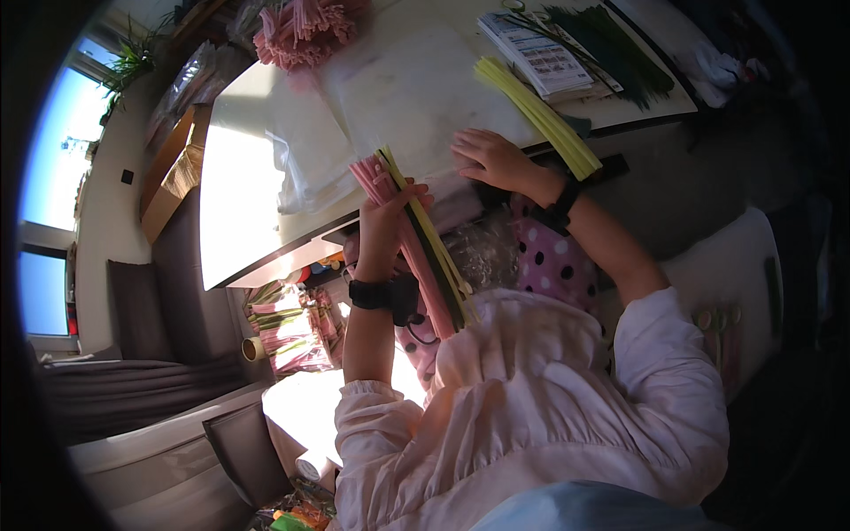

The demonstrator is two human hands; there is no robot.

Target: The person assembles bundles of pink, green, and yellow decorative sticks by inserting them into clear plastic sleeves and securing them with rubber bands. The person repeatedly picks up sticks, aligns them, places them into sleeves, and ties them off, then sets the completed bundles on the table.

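My left hand point(386, 218) is wrapped round a bundle of long thin stems point(425, 270), pink on one side with dark green and yellow ones beside them. The bundle slants from the table's near edge down toward my lap, and its upper ends stick out past my fingers. On the white table point(398, 97), close to the near edge, lies my right hand point(496, 161) with its fingers stretched out and nothing in them. A bundle of pale yellow stems point(542, 117) lies just beyond and to the right of that hand.
At the far left of the table sits a heap of pink stems point(305, 35). Stacked printed sheets point(536, 55) and dark green stems point(620, 62) are at the far right. Clear plastic point(305, 168) lies at left. Below, beside the table, are wrapped pink and green bundles point(292, 327).
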